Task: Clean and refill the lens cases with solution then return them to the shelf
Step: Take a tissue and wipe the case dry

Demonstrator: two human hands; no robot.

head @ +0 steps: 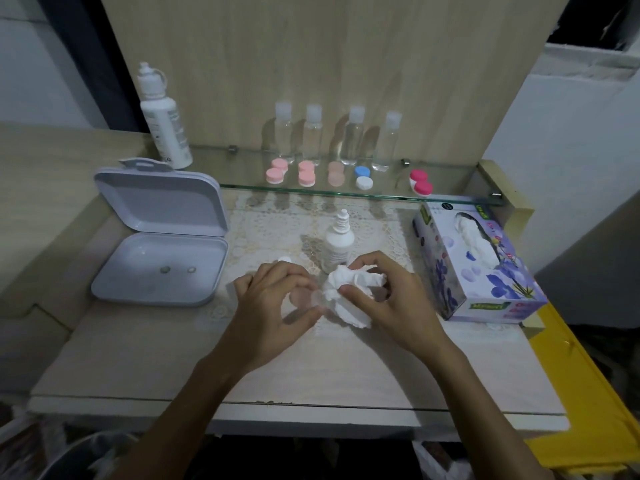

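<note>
My fingers: right pinch crumpled tissue | left hand curls round clear lens case | tissue touching case's right end

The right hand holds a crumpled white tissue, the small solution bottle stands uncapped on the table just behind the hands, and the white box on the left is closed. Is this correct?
Not quite: the white box is open, its lid standing upright, as the head view shows. The rest holds: the right hand holds the crumpled tissue, and the small solution bottle stands uncapped just behind the hands.
</note>
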